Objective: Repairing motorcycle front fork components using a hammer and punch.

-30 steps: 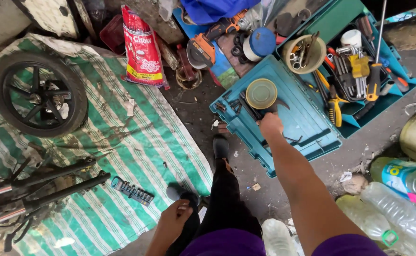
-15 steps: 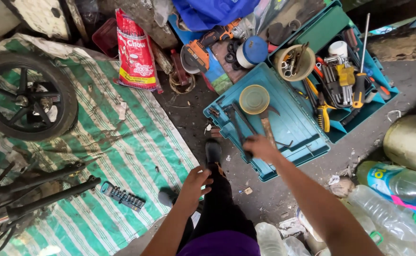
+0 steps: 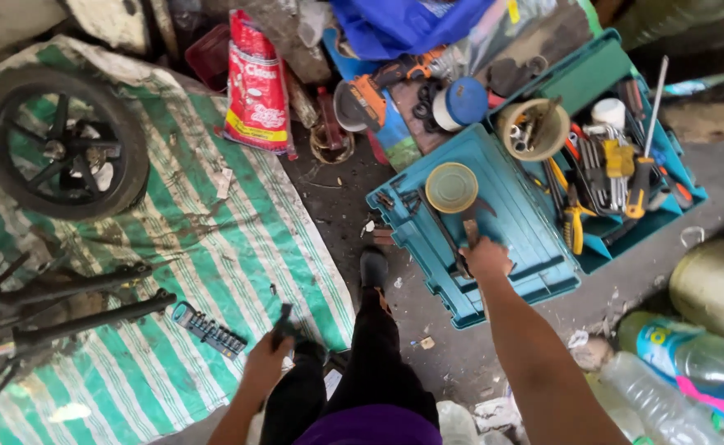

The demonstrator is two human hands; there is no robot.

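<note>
My right hand (image 3: 487, 257) reaches over the closed teal lid (image 3: 535, 239) of an open toolbox, fingers curled around the handle of a thin dark tool (image 3: 469, 224) lying on the lid. A round tin (image 3: 451, 187) sits just beyond it. My left hand (image 3: 265, 363) is low by my black-clad knee, closed on a small dark tool (image 3: 284, 317) above the edge of the green-striped tarp (image 3: 213, 239). A rail of sockets (image 3: 208, 330) lies on the tarp just left of that hand.
A black wheel (image 3: 61, 144) and dark frame tubes (image 3: 73, 309) lie on the tarp at left. The toolbox tray (image 3: 618, 173) holds pliers, keys and screwdrivers. A red bag (image 3: 256, 86) stands behind. Plastic bottles (image 3: 692, 354) and a metal pot (image 3: 721, 284) crowd the right.
My left hand moved from my knee down to the tarp edge and now holds a small dark tool. My right hand slid nearer along the lid and closed on a handle.
</note>
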